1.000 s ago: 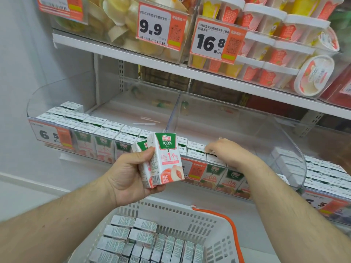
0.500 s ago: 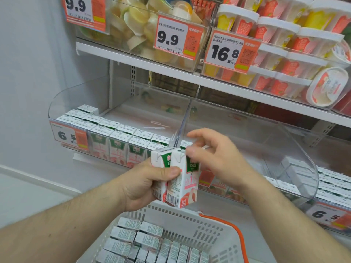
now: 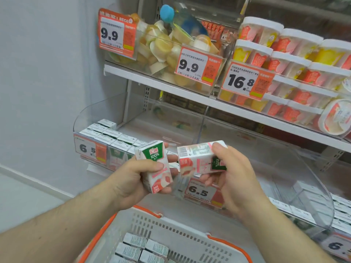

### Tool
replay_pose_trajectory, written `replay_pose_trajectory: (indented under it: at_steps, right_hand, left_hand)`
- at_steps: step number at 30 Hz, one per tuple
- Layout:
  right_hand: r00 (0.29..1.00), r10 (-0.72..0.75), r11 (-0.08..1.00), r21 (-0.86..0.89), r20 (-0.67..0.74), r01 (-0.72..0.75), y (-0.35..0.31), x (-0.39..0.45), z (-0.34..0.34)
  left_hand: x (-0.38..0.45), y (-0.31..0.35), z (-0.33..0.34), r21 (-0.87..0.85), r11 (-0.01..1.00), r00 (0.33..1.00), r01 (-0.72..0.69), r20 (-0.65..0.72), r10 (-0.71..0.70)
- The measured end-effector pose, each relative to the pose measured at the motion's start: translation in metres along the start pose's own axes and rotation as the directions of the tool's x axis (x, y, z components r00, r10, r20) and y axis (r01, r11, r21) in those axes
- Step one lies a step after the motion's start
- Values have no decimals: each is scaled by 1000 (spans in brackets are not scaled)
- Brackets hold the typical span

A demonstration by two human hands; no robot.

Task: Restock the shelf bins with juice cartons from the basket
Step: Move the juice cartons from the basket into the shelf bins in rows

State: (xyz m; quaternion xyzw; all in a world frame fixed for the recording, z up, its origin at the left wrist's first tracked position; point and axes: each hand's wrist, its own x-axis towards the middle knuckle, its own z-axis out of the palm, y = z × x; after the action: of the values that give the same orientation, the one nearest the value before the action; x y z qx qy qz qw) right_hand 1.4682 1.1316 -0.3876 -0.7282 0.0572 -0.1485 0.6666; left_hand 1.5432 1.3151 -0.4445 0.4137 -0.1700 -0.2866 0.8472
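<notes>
Fingers [image 3: 152, 166] of the left hand [image 3: 131, 181] curled round an upright juice carton [image 3: 154, 166], fingers [image 3: 220, 150] of the right hand [image 3: 233, 175] pinching a second carton [image 3: 201, 158] turned on its side, the two cartons just beside each other in front of the clear shelf bins [image 3: 284, 168]. Below the hands, a white basket [image 3: 182, 230] with orange handles, more cartons [image 3: 140, 247] packed upright inside. Left bin [image 3: 89, 114] lined with carton rows [image 3: 108, 133] behind a 6.5 price tag [image 3: 201, 192]; fruit cups [image 3: 281, 54] on the shelf [image 3: 171, 86] above.
</notes>
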Motion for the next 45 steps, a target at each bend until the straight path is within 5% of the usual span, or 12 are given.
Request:
replay_pose_trajectory:
  at_steps: [7, 14, 25, 29, 35, 38, 40, 42, 45]
  right_hand:
    - [999, -29, 965, -261, 23, 34, -21, 64, 56]
    - [991, 94, 826, -564, 92, -26, -2, 159, 140]
    - [913, 348, 610, -791, 212, -50, 41, 205, 206]
    - [850, 458, 670, -729, 262, -136, 49, 208, 214]
    - [741, 605, 774, -434, 292, -461, 52, 211, 206]
    - [718, 618, 771, -424, 319, -475, 55, 214, 200]
    - [781, 561, 749, -571, 276, -336, 52, 211, 199]
    - [917, 334, 719, -688, 217, -99, 45, 207, 200]
    - [967, 21, 844, -522, 256, 120, 20, 188, 191]
  left_hand:
    - [-13, 37, -30, -180, 977, 966, -114, -248, 67]
    - [-20, 53, -59, -253, 953, 851, -165, -526, 7]
    - [-11, 48, -76, -275, 958, 835, -78, -543, -88]
    - [-9, 48, -78, -278, 957, 833, -80, -546, -90]
    - [-8, 47, -79, -251, 966, 827, -68, -555, -86]
    - [-8, 49, -76, -241, 968, 832, -67, -549, -79]
    - [-10, 51, -75, -229, 972, 854, -58, -515, -71]
    - [-13, 54, -75, -187, 981, 892, -49, -451, -42]
    - [-17, 57, -77, -31, 998, 924, -49, -381, 34]
